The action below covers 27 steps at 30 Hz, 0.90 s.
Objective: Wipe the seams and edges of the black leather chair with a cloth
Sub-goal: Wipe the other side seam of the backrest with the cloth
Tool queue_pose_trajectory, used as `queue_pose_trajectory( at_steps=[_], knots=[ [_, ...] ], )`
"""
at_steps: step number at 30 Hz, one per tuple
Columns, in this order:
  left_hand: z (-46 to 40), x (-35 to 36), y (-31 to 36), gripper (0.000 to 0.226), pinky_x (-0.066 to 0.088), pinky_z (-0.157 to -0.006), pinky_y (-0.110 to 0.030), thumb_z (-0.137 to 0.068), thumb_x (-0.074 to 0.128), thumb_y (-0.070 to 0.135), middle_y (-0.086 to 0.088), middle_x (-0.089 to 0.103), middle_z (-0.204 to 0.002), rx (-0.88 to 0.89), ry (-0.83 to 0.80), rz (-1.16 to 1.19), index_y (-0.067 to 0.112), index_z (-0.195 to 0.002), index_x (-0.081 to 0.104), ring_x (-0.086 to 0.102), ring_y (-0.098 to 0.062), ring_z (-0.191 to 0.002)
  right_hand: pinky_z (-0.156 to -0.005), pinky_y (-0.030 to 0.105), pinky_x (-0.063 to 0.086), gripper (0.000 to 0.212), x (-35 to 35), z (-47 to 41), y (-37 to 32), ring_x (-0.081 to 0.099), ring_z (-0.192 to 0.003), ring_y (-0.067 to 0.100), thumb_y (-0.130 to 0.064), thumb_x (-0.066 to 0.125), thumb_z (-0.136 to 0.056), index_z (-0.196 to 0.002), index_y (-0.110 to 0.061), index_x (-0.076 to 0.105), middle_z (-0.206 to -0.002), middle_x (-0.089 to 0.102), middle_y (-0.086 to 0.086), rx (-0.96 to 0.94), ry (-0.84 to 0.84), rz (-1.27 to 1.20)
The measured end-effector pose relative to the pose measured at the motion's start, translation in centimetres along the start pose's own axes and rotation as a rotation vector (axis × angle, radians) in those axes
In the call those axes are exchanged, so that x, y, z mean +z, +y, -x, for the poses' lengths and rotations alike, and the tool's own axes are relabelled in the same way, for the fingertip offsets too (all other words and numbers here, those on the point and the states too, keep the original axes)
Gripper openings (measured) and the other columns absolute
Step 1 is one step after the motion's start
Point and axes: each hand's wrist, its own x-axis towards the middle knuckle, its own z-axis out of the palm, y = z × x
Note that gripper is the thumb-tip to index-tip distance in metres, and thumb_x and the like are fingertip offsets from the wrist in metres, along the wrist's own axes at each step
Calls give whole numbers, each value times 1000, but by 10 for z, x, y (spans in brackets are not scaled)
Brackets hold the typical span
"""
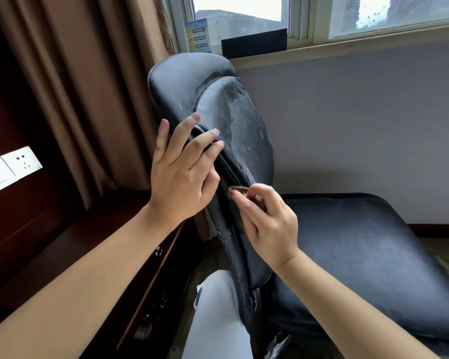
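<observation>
Left hand (182,174) on chair (218,104) edge, right hand (267,216) pinching cloth (240,189)

Single head-worn, wide-angle view, looking forward and steeply down from the person's own position. Both forearms enter from the bottom edge, and the left hand (182,174) and right hand (267,221) sit near frame centre, close to the lens. The chair (213,81) backrest fills the middle ground at arm's reach; the window (309,19) runs along the top edge. Straight lines bow towards the borders. No second view.
</observation>
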Motion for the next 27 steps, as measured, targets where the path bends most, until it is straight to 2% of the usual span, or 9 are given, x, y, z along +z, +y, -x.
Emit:
queue_pose_trajectory(
  at_steps=[4, 7, 10, 15, 18, 20, 24, 27],
  knots=[
    [4, 2, 4, 33, 7, -117, -45, -88, 45, 5, -8, 67, -117, -9, 6, -3, 4, -106, 71, 39, -33, -130, -59, 25, 49, 16, -11, 31, 3, 57, -70, 17, -11, 59, -91, -94, -13, 75, -96, 50, 0, -64, -151, 32],
    [4, 4, 5, 36, 8, -117, -46, -90, 39, 7, -10, 66, -118, -9, 6, -17, 4, -110, 69, 39, -33, -130, -60, 25, 50, 15, -9, 16, -11, 59, -70, 17, -14, 61, -90, -90, -11, 76, -89, 62, 6, 31, -87, -5],
    [5, 5, 6, 37, 8, -117, -46, -91, 37, 8, -10, 66, -117, 2, 4, -26, 4, -111, 68, 40, -33, -129, -60, 23, 51, 12, -2, -5, -23, 62, -71, 16, -13, 64, -89, -91, -10, 75, -89, 65, 8, 123, 5, -64],
    [10, 10, 0, 36, 6, -118, -44, -96, 32, 13, -11, 66, -117, 4, 22, 14, 5, -122, 56, 40, -31, -128, -64, 27, 53, 13, 8, 13, -14, 61, -72, 17, -9, 65, -87, -95, -7, 74, -87, 64, 8, -7, -54, -2],
    [10, 14, -3, 35, 5, -118, -43, -96, 32, 14, -12, 66, -116, 29, 44, 31, 5, -121, 54, 41, -31, -127, -64, 26, 52, 12, 4, 22, -10, 60, -73, 16, -8, 65, -85, -93, -9, 74, -86, 64, 6, -28, -96, 32],
    [10, 15, -2, 35, 6, -118, -43, -95, 32, 13, -12, 66, -115, 33, 45, 27, 5, -119, 57, 42, -32, -127, -59, 25, 50, 9, 0, 11, -12, 60, -71, 16, -10, 66, -85, -87, -9, 75, -83, 64, 6, -22, -63, 13],
    [11, 12, -1, 35, 7, -117, -44, -95, 31, 15, -13, 66, -116, 36, 36, 27, 4, -115, 59, 43, -34, -126, -60, 21, 46, 7, 1, -35, -24, 59, -67, 17, -12, 68, -85, -87, -10, 75, -82, 64, 7, 95, 89, -81],
    [11, 10, -3, 34, 10, -117, -44, -96, 30, 15, -11, 66, -117, 44, 44, 24, 6, -117, 56, 45, -32, -125, -59, 22, 48, 13, 10, -42, -28, 60, -67, 17, -14, 63, -88, -92, -9, 75, -85, 64, 7, 98, 57, -104]
  ],
)
